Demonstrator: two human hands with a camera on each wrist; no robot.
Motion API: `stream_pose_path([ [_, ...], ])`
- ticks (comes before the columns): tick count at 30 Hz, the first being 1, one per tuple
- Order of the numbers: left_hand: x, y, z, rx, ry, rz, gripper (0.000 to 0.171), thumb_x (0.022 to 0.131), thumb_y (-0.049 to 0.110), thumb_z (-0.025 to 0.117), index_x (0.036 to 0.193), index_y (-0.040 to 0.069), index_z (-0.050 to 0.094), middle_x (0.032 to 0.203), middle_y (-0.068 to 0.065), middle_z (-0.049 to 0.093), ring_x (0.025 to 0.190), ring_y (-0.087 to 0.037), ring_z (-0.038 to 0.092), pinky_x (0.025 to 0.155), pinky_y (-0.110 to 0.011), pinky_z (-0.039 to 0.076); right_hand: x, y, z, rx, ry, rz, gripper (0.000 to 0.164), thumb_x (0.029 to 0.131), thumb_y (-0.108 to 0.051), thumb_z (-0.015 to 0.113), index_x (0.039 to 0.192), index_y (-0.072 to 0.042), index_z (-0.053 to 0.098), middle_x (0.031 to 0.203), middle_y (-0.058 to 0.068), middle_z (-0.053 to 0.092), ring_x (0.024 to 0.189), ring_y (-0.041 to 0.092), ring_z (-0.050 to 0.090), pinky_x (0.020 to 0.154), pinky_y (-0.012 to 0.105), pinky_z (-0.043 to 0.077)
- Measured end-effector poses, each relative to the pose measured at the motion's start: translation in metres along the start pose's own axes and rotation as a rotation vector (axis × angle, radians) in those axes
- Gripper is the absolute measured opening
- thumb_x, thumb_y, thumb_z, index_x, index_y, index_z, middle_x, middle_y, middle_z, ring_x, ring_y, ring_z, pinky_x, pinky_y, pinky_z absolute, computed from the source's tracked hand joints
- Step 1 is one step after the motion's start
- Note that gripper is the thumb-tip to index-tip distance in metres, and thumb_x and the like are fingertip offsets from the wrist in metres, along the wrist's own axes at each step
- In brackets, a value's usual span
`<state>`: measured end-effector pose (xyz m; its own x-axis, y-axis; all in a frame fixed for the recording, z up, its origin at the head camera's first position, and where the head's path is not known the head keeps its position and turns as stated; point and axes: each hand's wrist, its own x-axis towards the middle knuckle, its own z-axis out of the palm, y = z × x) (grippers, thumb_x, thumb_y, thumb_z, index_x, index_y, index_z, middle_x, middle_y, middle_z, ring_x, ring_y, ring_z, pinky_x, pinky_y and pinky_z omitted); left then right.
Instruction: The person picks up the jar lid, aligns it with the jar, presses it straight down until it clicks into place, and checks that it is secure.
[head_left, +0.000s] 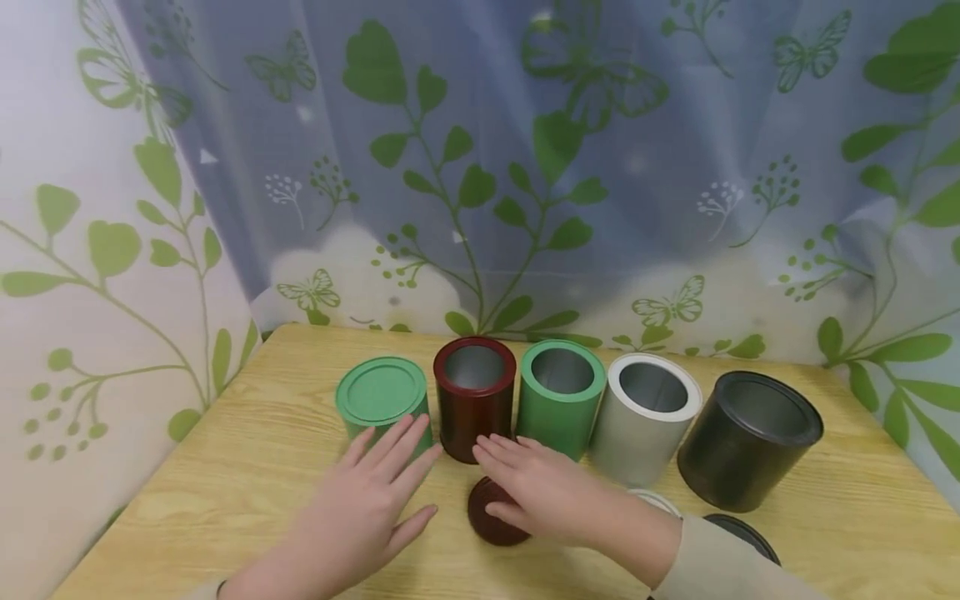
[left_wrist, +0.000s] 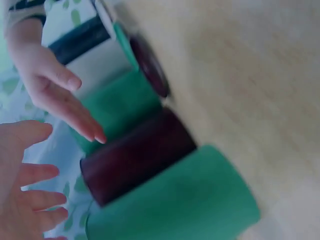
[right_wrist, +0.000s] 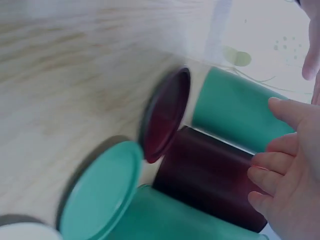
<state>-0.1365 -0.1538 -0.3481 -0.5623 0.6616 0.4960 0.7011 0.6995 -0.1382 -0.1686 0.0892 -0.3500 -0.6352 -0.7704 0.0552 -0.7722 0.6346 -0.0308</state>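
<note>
My left hand is in front of the left green canister, which has its lid on. Its fingers are spread and nothing is in it. To the right, my right hand hovers over the table with fingers extended, also holding nothing. Below it lies a dark red lid, partly covered by the hand. Behind the right fingertips stands the dark red canister, its top uncovered. A loose green lid shows in the right wrist view but is hidden by my right hand in the head view.
Three more uncovered canisters continue the row: green, white and black. A white lid and a black lid lie in front, partly behind my right arm. A patterned curtain hangs behind the wooden table.
</note>
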Motion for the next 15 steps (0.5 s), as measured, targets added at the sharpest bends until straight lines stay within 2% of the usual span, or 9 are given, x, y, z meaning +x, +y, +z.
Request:
stream_pose_path([
  [3, 0.000, 0.010, 0.007, -0.039, -0.003, 0.057, 0.053, 0.078, 0.035, 0.072, 0.120, 0.004, 0.060, 0.137, -0.019, 0.046, 0.124, -0.032, 0.045, 0.090, -0.051, 0.044, -0.010, 0.004, 0.005, 0.029, -0.016, 0.024, 0.061, 0.091, -0.037, 0.060, 0.136, 0.002, 0.045, 0.138, 0.015, 0.045, 0.128, 0.025, 0.042, 0.101, 0.045, 0.036],
  [6, 0.001, 0.016, 0.015, -0.070, -0.054, 0.079, 0.054, 0.078, 0.037, 0.072, 0.120, 0.005, 0.060, 0.135, -0.017, 0.048, 0.121, -0.029, 0.049, 0.088, -0.044, 0.047, -0.018, 0.011, 0.008, 0.074, -0.049, 0.065, 0.065, 0.089, -0.039, 0.061, 0.136, 0.003, 0.045, 0.139, 0.017, 0.044, 0.128, 0.026, 0.041, 0.101, 0.047, 0.035],
  [9, 0.003, 0.020, 0.025, -0.097, -0.184, 0.051, 0.060, 0.081, 0.041, 0.069, 0.126, 0.004, 0.056, 0.134, -0.017, 0.049, 0.120, -0.028, 0.050, 0.087, -0.042, 0.049, -0.022, 0.016, 0.012, 0.101, -0.077, 0.092, 0.070, 0.087, -0.042, 0.063, 0.136, 0.004, 0.043, 0.140, 0.018, 0.043, 0.128, 0.029, 0.040, 0.101, 0.049, 0.035],
  [15, 0.008, 0.023, 0.048, -0.206, -0.513, -0.102, 0.074, 0.087, 0.049, 0.060, 0.140, 0.001, 0.039, 0.140, -0.020, 0.041, 0.124, -0.033, 0.044, 0.094, -0.044, 0.044, -0.022, 0.021, 0.028, 0.041, -0.113, 0.080, 0.077, 0.083, -0.048, 0.064, 0.136, 0.004, 0.044, 0.139, 0.019, 0.043, 0.127, 0.031, 0.042, 0.100, 0.049, 0.036],
])
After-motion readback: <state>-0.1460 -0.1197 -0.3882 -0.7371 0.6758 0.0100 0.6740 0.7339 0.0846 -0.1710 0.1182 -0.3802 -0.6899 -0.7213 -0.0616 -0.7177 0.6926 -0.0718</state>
